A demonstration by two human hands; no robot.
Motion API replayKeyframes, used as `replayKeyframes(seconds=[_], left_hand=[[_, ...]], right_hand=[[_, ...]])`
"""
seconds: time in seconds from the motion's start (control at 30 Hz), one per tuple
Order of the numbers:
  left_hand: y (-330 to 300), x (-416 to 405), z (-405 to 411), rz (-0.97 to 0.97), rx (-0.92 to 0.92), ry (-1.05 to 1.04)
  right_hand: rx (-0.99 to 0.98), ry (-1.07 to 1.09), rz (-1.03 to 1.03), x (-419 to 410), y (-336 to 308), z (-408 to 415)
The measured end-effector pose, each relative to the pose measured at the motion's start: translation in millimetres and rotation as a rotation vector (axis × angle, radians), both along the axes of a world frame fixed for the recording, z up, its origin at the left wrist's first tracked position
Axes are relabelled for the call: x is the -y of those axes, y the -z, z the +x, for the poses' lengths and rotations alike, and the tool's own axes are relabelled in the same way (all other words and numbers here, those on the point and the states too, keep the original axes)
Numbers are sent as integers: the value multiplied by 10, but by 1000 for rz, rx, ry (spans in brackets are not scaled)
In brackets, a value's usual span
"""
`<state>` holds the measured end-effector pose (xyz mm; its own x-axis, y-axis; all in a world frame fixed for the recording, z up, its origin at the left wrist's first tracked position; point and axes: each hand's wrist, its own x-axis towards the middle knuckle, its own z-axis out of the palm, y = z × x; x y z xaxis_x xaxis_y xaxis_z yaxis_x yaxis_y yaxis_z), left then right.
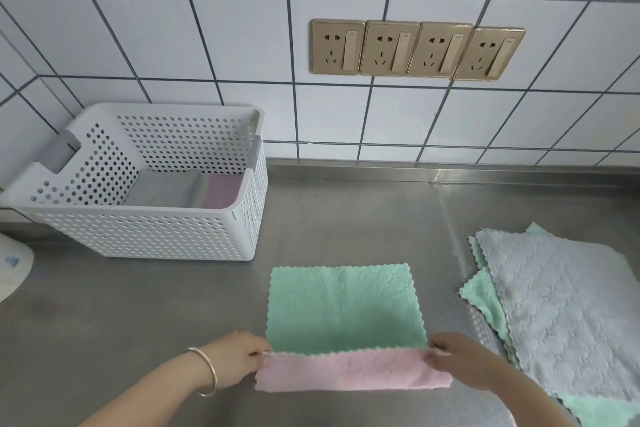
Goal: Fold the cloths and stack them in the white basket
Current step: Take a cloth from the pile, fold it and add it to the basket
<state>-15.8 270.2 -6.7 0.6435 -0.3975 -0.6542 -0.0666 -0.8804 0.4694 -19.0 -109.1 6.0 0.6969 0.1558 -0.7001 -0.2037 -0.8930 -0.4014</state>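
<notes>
Steel counter (156, 305): left hand (239, 359), right hand (457, 359) pinching one green-pink cloth (343, 308); one white basket (145, 218).

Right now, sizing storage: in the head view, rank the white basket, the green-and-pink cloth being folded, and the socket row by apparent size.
1. white basket
2. green-and-pink cloth
3. socket row, though it sits farther from the camera, so its true size is unsure.

The counter (346, 218) is brushed, dull-shining metal. The white basket (152, 229) is matt perforated plastic. The green-and-pink cloth (343, 308) looks soft, fuzzy microfibre; the wall tiles (242, 28) are smooth and glossy.
</notes>
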Motion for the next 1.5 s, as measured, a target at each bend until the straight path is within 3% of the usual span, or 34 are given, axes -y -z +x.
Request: replayKeyframes(seconds=[0.2, 0.43, 0.63, 1.5], left_hand=[[72, 68, 257, -246, 9, -537], [158, 250, 497, -334, 24, -858], [225, 335, 686, -155, 166, -860], [446, 387, 923, 85, 212, -894]], right_hand=[[94, 326, 160, -96, -32, 233], [159, 580, 203, -241, 92, 555], [161, 586, 160, -368, 154, 816], [263, 606, -54, -504, 370, 1050]])
